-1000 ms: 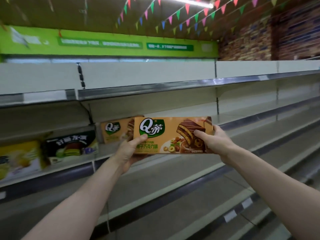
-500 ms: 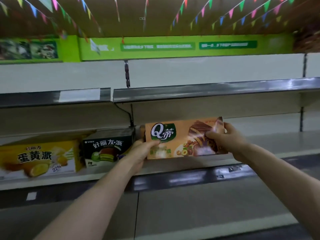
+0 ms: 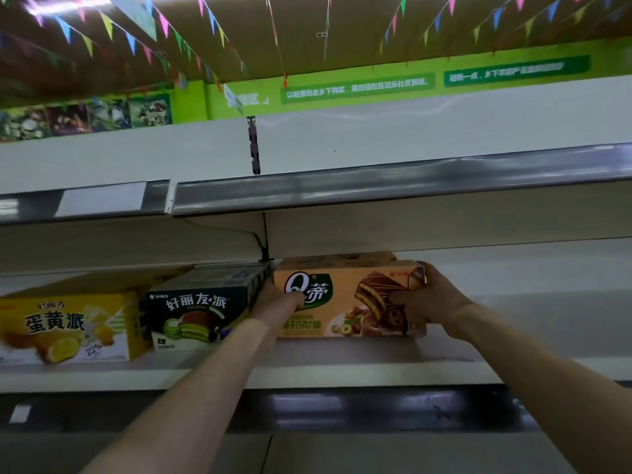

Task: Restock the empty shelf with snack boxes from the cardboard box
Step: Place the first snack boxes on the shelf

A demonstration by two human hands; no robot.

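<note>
On the middle shelf (image 3: 342, 374), an orange snack box (image 3: 345, 302) stands up with its front facing out. The left grip (image 3: 278, 302) holds the left end of the box, with the thumb lying over the round logo. The right grip (image 3: 432, 299) holds the right end, with the fingers curled round the top corner. Both grips are tight on the box, and neither one has let go. The box looks like it is down on the shelf or very close to it. I cannot tell if its bottom is touching.

Just behind it, the top of a second orange box (image 3: 335, 258) peeks out. A dark green box (image 3: 195, 313) sits just beside the left grip. A yellow box (image 3: 65, 330) sits to the left of that one. So a few boxes are already in their places.

I think the job is only a little way along. To the right of the orange snack box I see only bare shelf, and it goes on a long way. The upper shelf (image 3: 376, 186) is seen from below, so I cannot tell what is on top of it. The cardboard box is not in the picture, so I cannot say how many boxes are left inside. The next small step is likely to push this box back and let go.
</note>
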